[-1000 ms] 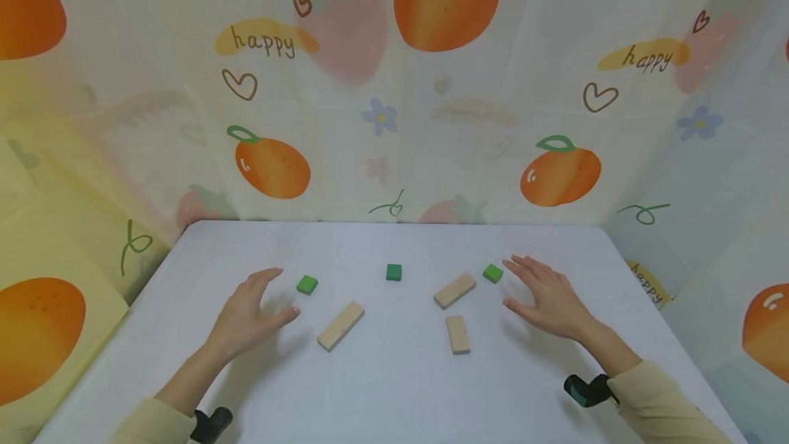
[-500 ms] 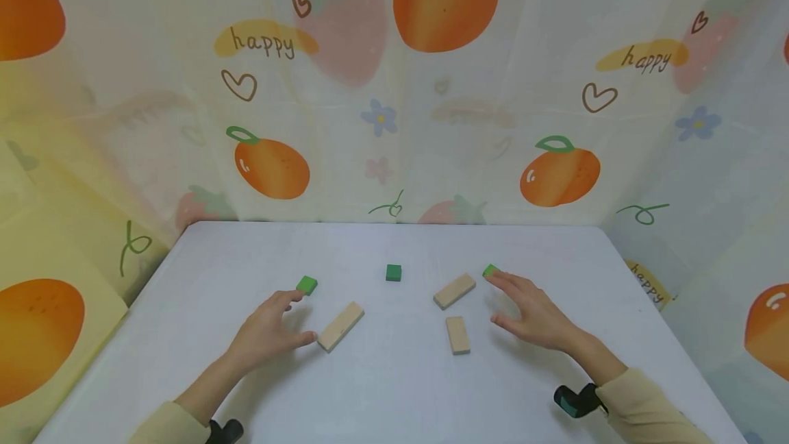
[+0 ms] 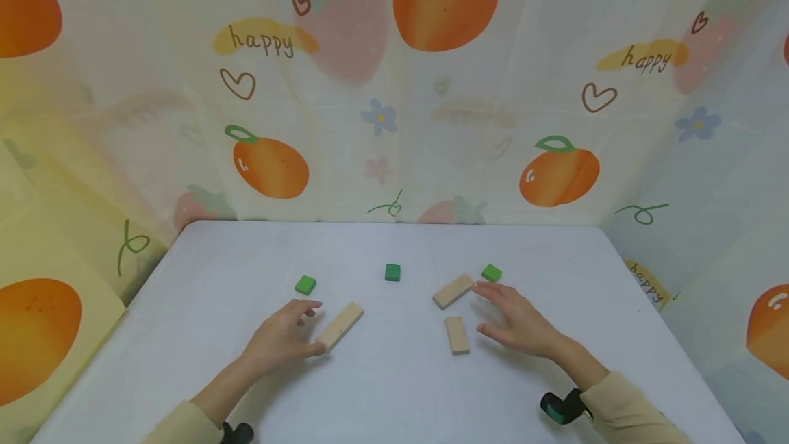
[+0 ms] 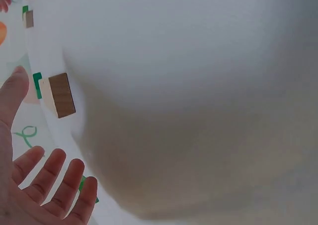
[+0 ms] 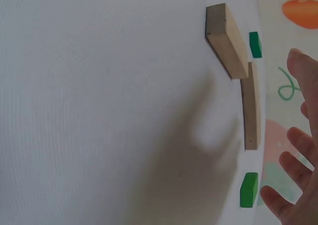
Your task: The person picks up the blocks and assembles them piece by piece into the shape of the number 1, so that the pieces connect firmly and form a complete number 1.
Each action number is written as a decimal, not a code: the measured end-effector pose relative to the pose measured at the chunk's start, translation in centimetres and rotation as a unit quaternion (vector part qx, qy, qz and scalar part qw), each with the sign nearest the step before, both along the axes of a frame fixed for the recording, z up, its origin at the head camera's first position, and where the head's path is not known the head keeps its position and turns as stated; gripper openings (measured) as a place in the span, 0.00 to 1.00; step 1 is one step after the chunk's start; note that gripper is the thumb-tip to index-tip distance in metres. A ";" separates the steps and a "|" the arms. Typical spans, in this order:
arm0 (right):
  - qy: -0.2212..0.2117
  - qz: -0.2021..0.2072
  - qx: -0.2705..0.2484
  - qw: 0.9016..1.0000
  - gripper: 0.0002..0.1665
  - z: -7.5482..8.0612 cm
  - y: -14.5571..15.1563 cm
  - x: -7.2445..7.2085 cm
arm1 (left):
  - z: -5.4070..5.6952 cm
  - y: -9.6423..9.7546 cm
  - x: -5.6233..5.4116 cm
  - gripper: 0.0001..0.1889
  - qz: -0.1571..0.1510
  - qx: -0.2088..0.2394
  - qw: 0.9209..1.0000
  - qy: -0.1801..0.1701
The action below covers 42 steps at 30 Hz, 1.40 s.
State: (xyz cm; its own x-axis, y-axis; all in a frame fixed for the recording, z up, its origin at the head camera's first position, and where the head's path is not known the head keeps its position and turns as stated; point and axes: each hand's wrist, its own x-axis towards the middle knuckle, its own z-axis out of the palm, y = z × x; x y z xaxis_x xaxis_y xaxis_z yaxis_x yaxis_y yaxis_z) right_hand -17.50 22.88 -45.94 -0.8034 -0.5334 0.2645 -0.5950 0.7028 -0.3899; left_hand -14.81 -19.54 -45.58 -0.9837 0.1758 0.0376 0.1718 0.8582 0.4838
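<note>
My left hand (image 3: 280, 340) hovers beside the left wooden block (image 3: 344, 324), fingers spread and holding nothing; its thumb overlaps the block's near end in the head view. In the left wrist view, loosely bent fingers (image 4: 55, 173) show apart from that block (image 4: 59, 96). On the other side my right hand (image 3: 520, 324) is likewise spread and holds nothing. Its fingertips come right up to the end of the slanted wooden block (image 3: 452, 292), while its thumb points toward the shorter-looking wooden block (image 3: 457, 336) nearer the front. The right wrist view shows those fingers (image 5: 293, 169) over the table.
Behind the wooden blocks lie a light green block (image 3: 305, 285) at left, a dark green block (image 3: 392, 273) in the middle and another light green block (image 3: 492, 273) at right. The white table (image 3: 394, 389) ends at a fruit-printed cloth (image 3: 407, 156).
Both hands have moved inward and toward the front edge: the left to the left wooden block, the right off the right green block toward the wooden ones. The blocks have not moved.
</note>
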 end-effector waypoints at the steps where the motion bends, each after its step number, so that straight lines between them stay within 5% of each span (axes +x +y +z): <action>1: -0.001 0.003 -0.002 1.000 0.38 -0.1 -0.1 0.0 | -0.1 0.1 -0.1 0.40 0.002 -0.002 1.000 -0.006; 15: -0.033 0.016 -0.005 0.999 0.37 -0.7 -1.2 0.3 | -1.0 1.3 -0.4 0.32 -0.003 -0.059 0.998 -0.021; 25: -0.036 0.035 -0.014 0.999 0.37 -1.7 -1.7 0.2 | -1.7 1.4 -0.7 0.28 -0.004 -0.054 0.998 -0.020; 42: -0.020 0.050 -0.005 0.999 0.37 -2.3 -2.1 0.3 | -1.1 1.9 -0.5 0.17 0.022 -0.045 0.999 -0.017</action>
